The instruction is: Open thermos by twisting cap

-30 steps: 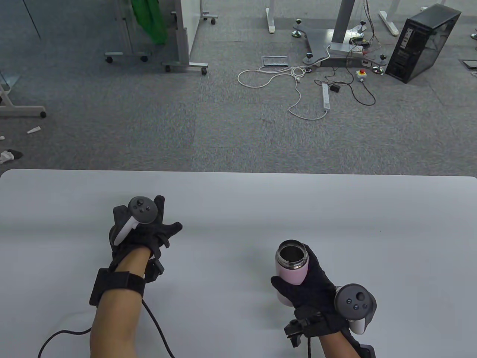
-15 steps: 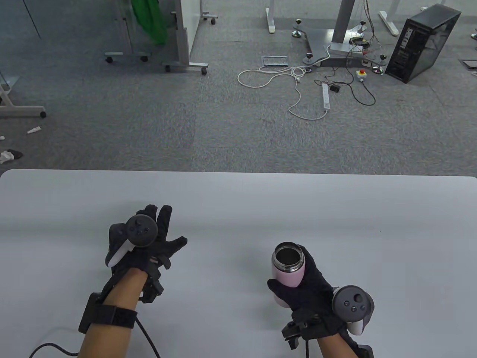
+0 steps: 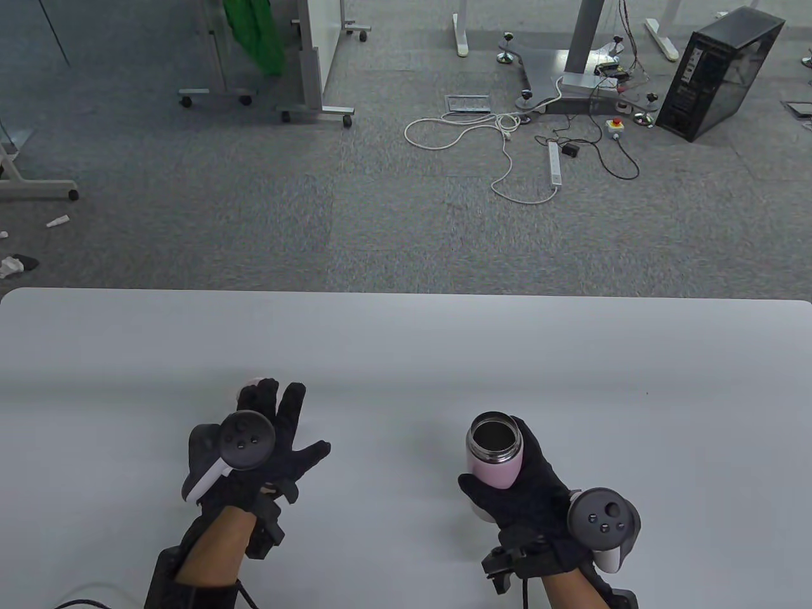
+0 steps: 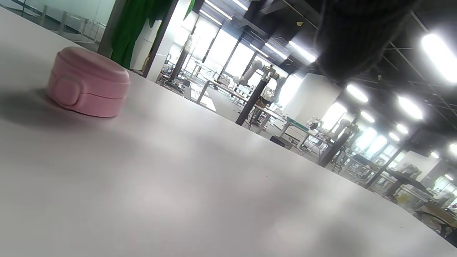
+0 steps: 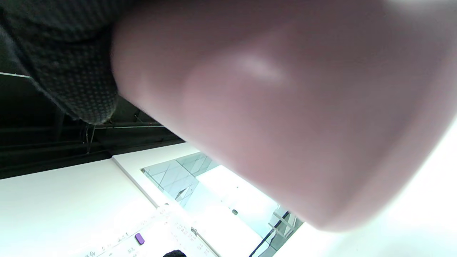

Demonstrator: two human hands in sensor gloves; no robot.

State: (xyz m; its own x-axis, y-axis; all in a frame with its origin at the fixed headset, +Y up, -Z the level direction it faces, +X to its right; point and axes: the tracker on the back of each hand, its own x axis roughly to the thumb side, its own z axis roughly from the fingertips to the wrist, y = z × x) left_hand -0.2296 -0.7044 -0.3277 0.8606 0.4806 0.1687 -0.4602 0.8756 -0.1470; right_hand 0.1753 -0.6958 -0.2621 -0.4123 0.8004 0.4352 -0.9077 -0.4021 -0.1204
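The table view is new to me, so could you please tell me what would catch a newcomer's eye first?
First, the pink thermos at the table's right, mouth open and uncapped, gripped around its body by the right hand. Next, its pink cap, lying on the white table just beyond the left hand, whose fingers are spread and hold nothing. Beyond the table, cables and a black computer tower clutter the grey carpet.

Soft, even light falls on the table [image 3: 406, 342]. Bright ceiling lamps [image 4: 437, 53] glare above the left hand. Against the right hand, the thermos [image 5: 285, 107] is blurred.
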